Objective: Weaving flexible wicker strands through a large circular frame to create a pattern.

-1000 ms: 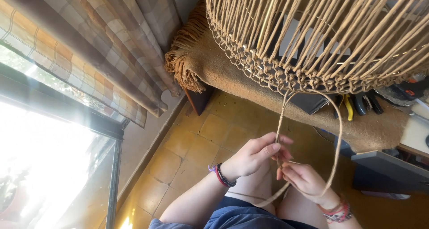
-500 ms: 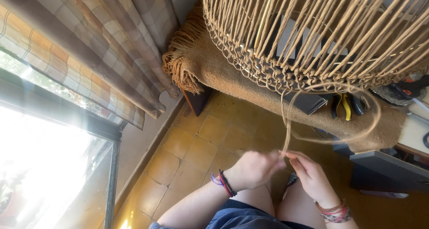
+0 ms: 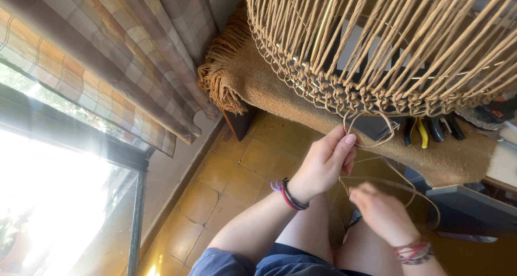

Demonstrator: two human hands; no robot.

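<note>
The left hand [image 3: 323,163] is raised at about 10 o'clock from the right hand [image 3: 382,211], the two near but apart. Its fingers [image 3: 344,144] are closed on a pale tan cord [image 3: 371,147], pinching it just below the bottom edge of the woven frame [image 3: 388,44]. That frame, a large rounded body of upright tan strands with a knotted lower band, fills the upper right of the view and stands on a fringed brown cloth [image 3: 258,77] spread over the desk [image 3: 468,200].

The cord loops down from the knotted band at 12 o'clock of the left hand, passes between both hands and trails in a wide curve to 3 o'clock of the right hand. The right hand is blurred; its fingers are curled about the cord, though how firmly cannot be told.

Bracelets [image 3: 288,195] sit on the left wrist. Pliers with yellow and black handles [image 3: 423,130] lie on the cloth beneath the frame. A checked curtain [image 3: 107,55] hangs at 9 o'clock over a tiled floor [image 3: 226,179].
</note>
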